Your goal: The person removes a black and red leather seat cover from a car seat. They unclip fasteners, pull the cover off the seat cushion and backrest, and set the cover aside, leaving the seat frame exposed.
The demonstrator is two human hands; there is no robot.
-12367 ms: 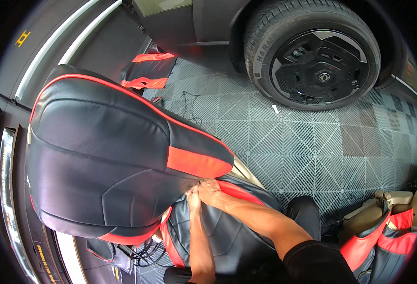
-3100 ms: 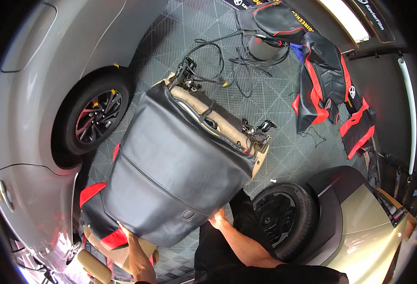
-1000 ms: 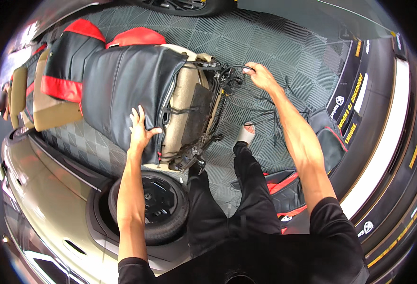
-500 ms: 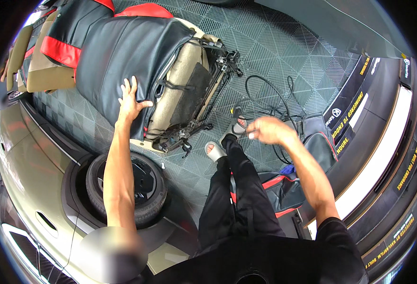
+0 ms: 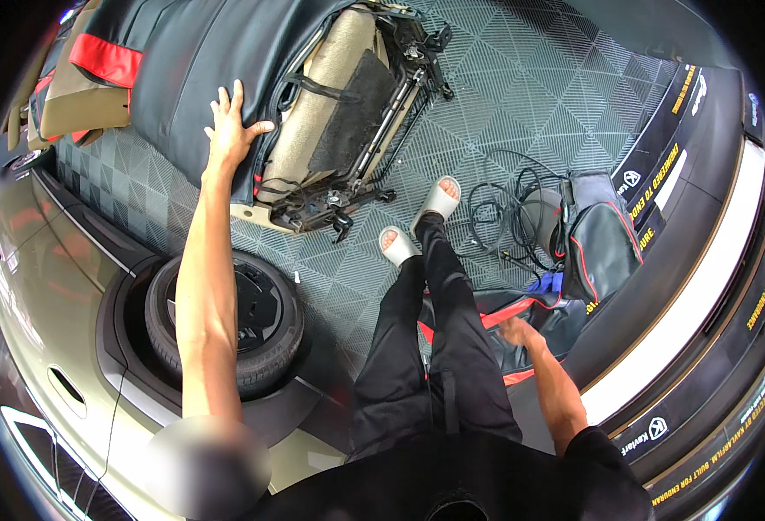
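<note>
- Head view: your left hand [image 5: 231, 132] lies spread wide on the black cover [image 5: 178, 95] over the seat [image 5: 295, 135], at upper left.
- Your right hand [image 5: 519, 333], blurred, is near red-trimmed material [image 5: 556, 326]; you can't tell whether it holds anything.

It's bright. The car [image 5: 61, 295] shines at eight o'clock. A blob [image 5: 205, 469] is fuzzy at seven, the right hand [image 5: 521, 332] blurry at four. Edges bend.
</note>
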